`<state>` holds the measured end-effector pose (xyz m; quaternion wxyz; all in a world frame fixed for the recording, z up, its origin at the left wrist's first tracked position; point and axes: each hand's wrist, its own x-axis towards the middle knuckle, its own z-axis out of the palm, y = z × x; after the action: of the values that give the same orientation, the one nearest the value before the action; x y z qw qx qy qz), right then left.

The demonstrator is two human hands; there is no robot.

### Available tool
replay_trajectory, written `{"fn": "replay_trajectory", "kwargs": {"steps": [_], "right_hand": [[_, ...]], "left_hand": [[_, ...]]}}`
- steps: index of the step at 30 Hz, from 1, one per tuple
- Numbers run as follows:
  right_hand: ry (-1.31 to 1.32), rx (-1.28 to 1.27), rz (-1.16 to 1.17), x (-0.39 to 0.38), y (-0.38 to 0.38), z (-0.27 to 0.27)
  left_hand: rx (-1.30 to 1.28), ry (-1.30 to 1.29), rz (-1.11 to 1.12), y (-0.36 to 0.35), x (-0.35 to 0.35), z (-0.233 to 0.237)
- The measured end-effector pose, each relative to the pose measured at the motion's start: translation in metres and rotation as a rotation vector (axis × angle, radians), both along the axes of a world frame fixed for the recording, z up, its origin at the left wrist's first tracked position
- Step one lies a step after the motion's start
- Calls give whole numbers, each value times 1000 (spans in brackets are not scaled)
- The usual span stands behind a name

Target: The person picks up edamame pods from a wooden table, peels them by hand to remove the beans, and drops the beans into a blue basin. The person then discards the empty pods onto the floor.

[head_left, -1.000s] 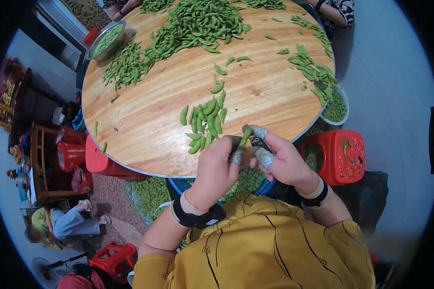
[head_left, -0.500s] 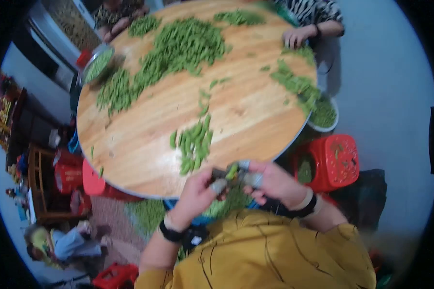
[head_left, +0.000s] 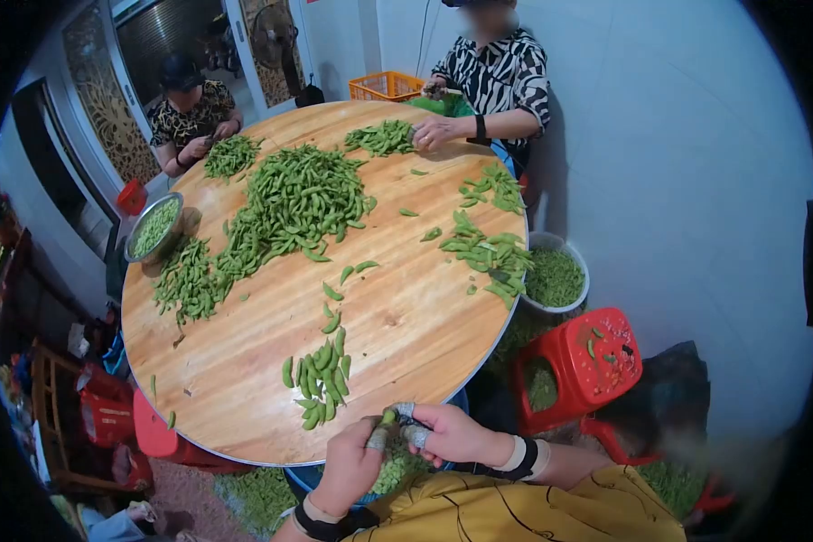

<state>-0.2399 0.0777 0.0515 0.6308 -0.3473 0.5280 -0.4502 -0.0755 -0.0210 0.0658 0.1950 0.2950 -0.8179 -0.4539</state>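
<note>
My left hand point(head_left: 350, 462) and my right hand point(head_left: 459, 437) meet at the table's near edge, with grey tape round some fingertips. Between them a green soybean pod point(head_left: 387, 416) is pinched; its lower part is hidden by the fingers. Just beyond the hands, a small group of loose soybean pods point(head_left: 321, 378) lies on the round wooden table point(head_left: 406, 316). Below my hands, a blue-rimmed basin holds pale green shelled beans point(head_left: 396, 473).
A large heap of pods point(head_left: 303, 194) covers the table's far middle. A metal bowl point(head_left: 179, 237) of beans stands at the left edge. Two people sit across the table. On the right are a white bucket point(head_left: 584, 298) and a red stool point(head_left: 616, 357). Pod shells point(head_left: 257, 497) cover the floor.
My view has tilted up, so the table and hands appear lower and both people show more fully. The hands stay together at the pod. The zebra-sleeved person's hand has shifted to another pod pile.
</note>
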Motion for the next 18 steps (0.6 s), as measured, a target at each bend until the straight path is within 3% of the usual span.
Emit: {"fn": "replay_trajectory", "kwargs": {"steps": [1, 2, 6, 8, 12, 14, 15, 18], "right_hand": [[34, -6, 22, 0, 2, -1], [70, -14, 44, 0, 2, 0], [169, 64, 100, -5, 0, 8], [682, -356, -114, -5, -2, -6], [655, -301, 48, -12, -10, -8], [707, -532, 75, -9, -10, -24], [684, -510, 78, -3, -8, -20], [872, -477, 144, 18, -5, -11]], "left_hand": [[466, -24, 44, 0, 2, 2], [680, 49, 69, -1, 5, -1], [485, -60, 42, -1, 14, -13], [159, -76, -80, 5, 14, -5], [321, -135, -113, 5, 18, 2], [355, -155, -131, 3, 25, 3], [396, -181, -155, 5, 30, 3], [132, -261, -193, 9, 33, 10]]}}
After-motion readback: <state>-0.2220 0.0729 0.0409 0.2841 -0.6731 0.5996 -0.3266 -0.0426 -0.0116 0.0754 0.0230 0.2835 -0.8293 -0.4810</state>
